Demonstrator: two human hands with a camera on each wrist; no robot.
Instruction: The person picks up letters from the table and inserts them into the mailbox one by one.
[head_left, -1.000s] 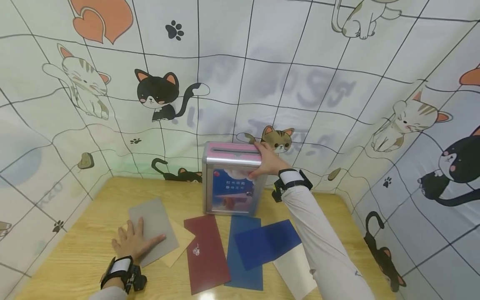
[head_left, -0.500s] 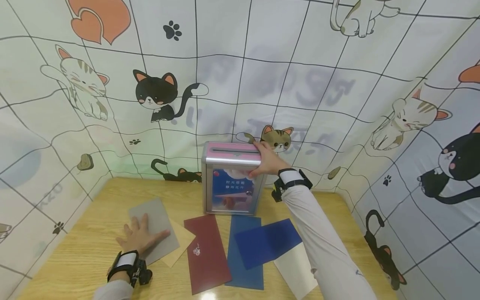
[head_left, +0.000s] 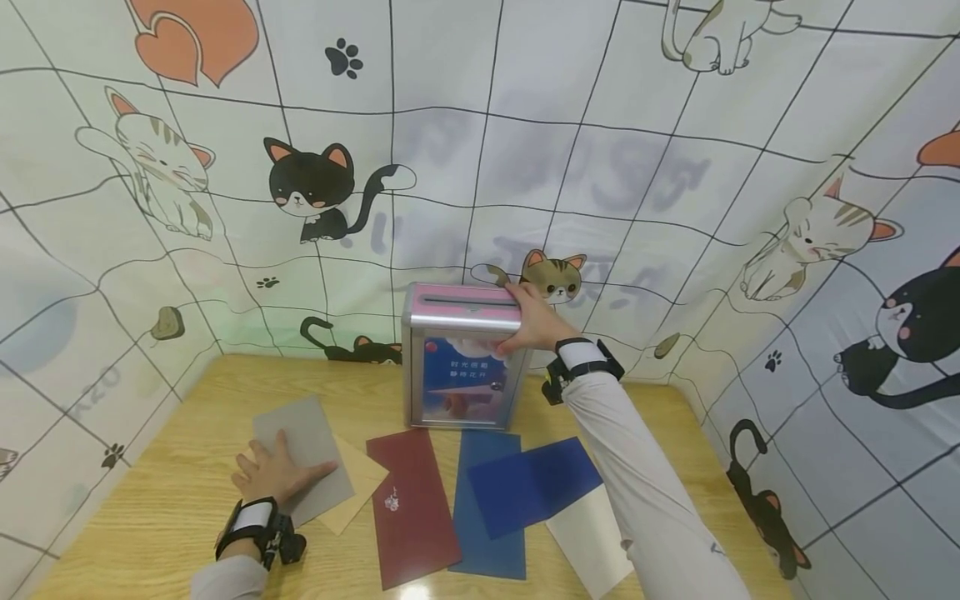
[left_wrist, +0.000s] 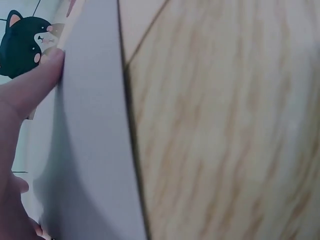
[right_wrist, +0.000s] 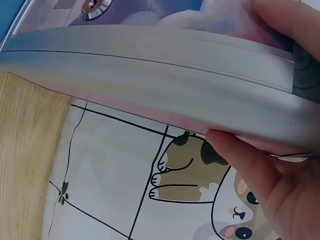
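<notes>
An upright mailbox with a metal frame and a pink slotted top stands at the back of the table. My right hand grips its upper right corner, thumb on the front and fingers over the top. In the right wrist view the box's metal edge lies between thumb and fingers, with a round lock on the front. My left hand lies spread on a grey envelope, whose long edge shows in the left wrist view. Under that envelope a cream envelope sticks out to the right.
In front of the box lie a dark red envelope, a blue envelope, a dark blue envelope overlapping it, and a whitish envelope partly under my right sleeve. A cat-patterned cloth walls the wooden table.
My left hand has slid slightly right, farther onto the grey envelope. The right hand and the mailbox stay put.
</notes>
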